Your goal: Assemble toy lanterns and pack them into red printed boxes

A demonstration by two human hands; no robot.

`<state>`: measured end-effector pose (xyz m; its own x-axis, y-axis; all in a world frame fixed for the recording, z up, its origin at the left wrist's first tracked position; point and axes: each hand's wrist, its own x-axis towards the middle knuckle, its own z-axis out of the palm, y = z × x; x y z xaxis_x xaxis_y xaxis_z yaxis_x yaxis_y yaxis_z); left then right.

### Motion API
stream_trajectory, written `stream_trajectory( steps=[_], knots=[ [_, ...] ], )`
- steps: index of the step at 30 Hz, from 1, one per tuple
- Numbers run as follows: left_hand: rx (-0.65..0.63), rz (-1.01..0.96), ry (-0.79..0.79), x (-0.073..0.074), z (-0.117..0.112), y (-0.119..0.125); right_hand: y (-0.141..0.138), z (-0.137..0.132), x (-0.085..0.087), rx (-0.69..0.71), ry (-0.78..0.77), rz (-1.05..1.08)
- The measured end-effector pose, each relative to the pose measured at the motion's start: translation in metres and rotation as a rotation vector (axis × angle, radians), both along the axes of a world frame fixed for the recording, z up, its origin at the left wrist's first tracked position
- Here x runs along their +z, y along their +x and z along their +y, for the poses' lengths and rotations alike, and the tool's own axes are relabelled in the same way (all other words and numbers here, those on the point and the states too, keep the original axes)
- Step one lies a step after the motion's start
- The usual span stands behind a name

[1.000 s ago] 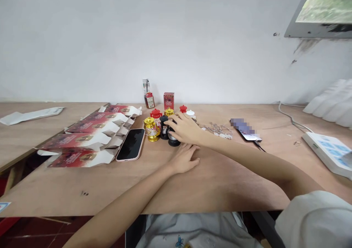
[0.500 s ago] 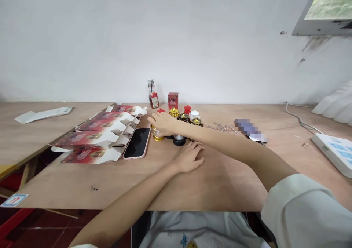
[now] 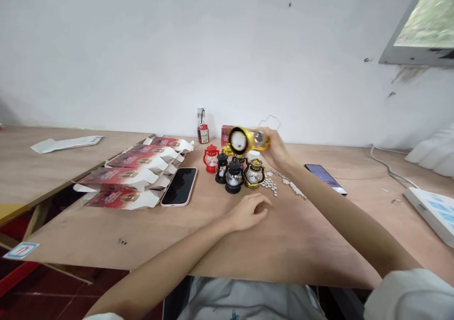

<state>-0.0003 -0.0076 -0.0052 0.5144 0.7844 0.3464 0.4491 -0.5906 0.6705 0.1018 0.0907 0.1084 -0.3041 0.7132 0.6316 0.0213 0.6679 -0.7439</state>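
Observation:
My right hand (image 3: 277, 150) is raised above the table and closed round a small gold lantern (image 3: 258, 139). The lantern is tipped on its side, its round pale base facing me. My left hand (image 3: 250, 211) rests on the table with loosely bent fingers and thumb apart, holding nothing. Just beyond it stand several small lanterns: a black lantern (image 3: 234, 178) in front, another black lantern (image 3: 222, 168), a gold-and-black lantern (image 3: 254, 174) and a red lantern (image 3: 211, 159). Others behind are partly hidden by the raised one.
Button cells (image 3: 269, 185) lie right of the lanterns. Opened red printed boxes (image 3: 129, 173) line the left side, beside a pink-edged phone (image 3: 179, 186). A second phone (image 3: 324, 178) and a white device (image 3: 431, 211) lie right. A bottle (image 3: 203, 133) and a red box (image 3: 226, 135) stand near the wall.
My right hand has moved right and up from the left of the lantern group, lifting the gold lantern. My left hand stays on the table. The view has shifted slightly.

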Motion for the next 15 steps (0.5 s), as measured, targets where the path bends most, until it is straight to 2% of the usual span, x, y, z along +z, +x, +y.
stream_trajectory(
  steps=[2, 4, 8, 11, 15],
  knots=[
    [-0.021, -0.128, -0.099, 0.001, -0.002, 0.002, 0.025, -0.007, -0.01, 0.093, -0.207, 0.172],
    [-0.082, -0.289, -0.24, 0.001, -0.004, 0.003, 0.045, -0.016, -0.024, 0.107, -0.327, 0.264],
    [-0.219, -0.672, -0.523, 0.005, -0.005, 0.007, 0.066, -0.028, -0.06, -0.041, -0.405, 0.278],
    [-0.127, -0.876, -0.595, 0.012, -0.007, 0.01, 0.068, -0.034, -0.084, -0.133, -0.381, 0.228],
    [0.029, -0.898, -0.572, 0.019, -0.009, 0.012, 0.062, -0.037, -0.097, -0.109, -0.408, 0.199]
  ],
)
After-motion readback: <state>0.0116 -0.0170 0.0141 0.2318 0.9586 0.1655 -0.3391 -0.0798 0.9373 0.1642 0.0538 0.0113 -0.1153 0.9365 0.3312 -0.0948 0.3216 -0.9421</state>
